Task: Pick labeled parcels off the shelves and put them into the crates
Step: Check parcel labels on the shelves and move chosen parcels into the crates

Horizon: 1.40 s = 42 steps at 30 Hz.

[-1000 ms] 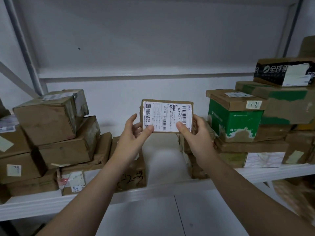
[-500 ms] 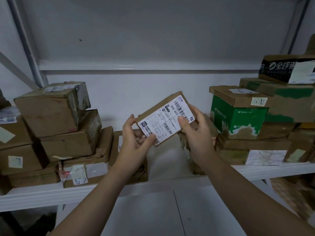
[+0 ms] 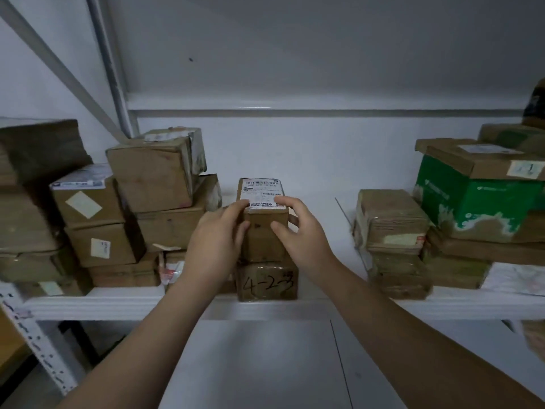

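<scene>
- Dim, cool grey light throughout; colours look muted.
- A thin streak of glare lies along the front lip of the upper shelf (image 3: 259, 107).
- Deep shadows fill the gaps between the cardboard boxes (image 3: 153, 172) at the left edge.
- Wide-angle bending tilts the upright post (image 3: 109, 69).
- The focus is soft: the print on the parcel (image 3: 261, 240) label (image 3: 261, 191) is smeared, and the green box (image 3: 472, 202) is blurred.

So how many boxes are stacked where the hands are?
2: a brown cardboard parcel with a white label on top, held by the left hand and right hand, and a taped brown box marked 4-2-3 beneath it. More may hide behind.
</scene>
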Motion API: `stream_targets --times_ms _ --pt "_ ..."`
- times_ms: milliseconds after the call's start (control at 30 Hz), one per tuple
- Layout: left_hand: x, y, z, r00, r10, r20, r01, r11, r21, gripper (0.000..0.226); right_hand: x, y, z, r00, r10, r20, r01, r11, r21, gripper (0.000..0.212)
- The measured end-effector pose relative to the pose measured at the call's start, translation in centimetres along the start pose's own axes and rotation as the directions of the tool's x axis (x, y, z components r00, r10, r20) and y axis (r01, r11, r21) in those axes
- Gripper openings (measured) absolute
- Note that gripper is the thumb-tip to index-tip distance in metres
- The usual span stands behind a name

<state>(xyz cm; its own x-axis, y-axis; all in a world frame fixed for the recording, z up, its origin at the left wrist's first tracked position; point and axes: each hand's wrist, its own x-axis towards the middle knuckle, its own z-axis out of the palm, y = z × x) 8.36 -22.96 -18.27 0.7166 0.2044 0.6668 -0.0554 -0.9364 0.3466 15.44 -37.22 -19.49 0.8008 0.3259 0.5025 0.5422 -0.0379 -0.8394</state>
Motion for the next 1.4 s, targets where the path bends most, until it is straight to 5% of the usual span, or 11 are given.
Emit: stream_targets --times_ms 167,567,833,1067,1200,1400 --pt "0.9 -0.6 -0.3 0.985 0.170 -0.042 -0.154 0.955 0.253 0.033 0.5 0.9 1.4 0.991 -0.126 -0.044 0.115 0.971 -0.209 0.047" --pt "0.8 0.5 0.3 0.980 0.194 -0.043 -0.169 0.928 0.331 0.041 0.9 0.8 -1.5 0.987 -0.077 0.139 0.140 0.840 -0.525 0.068" --pt "-0.7 5.5 2.7 0.937 0.346 -0.033 -0.337 0.928 0.159 0.034 -3.0 1.9 -7.3 0.987 -0.157 0.043 0.143 0.705 -0.695 0.031" --pt "-1.5 11.2 9.3 0.880 0.464 0.100 -0.466 0.885 -0.005 0.043 -6.3 4.6 -15.5 0.986 -0.133 -0.104 -0.011 0.561 -0.828 0.026" --pt "1.3 14.0 13.5 0.851 0.485 0.200 -0.492 0.870 -0.015 0.055 -8.0 6.0 -18.5 0.977 -0.168 -0.131 -0.058 0.381 -0.923 0.029" --pt "4.5 16.5 18.2 0.846 0.325 0.423 -0.371 0.928 0.028 0.070 -8.4 6.6 -20.9 0.985 -0.140 -0.102 -0.057 0.296 -0.954 0.044"
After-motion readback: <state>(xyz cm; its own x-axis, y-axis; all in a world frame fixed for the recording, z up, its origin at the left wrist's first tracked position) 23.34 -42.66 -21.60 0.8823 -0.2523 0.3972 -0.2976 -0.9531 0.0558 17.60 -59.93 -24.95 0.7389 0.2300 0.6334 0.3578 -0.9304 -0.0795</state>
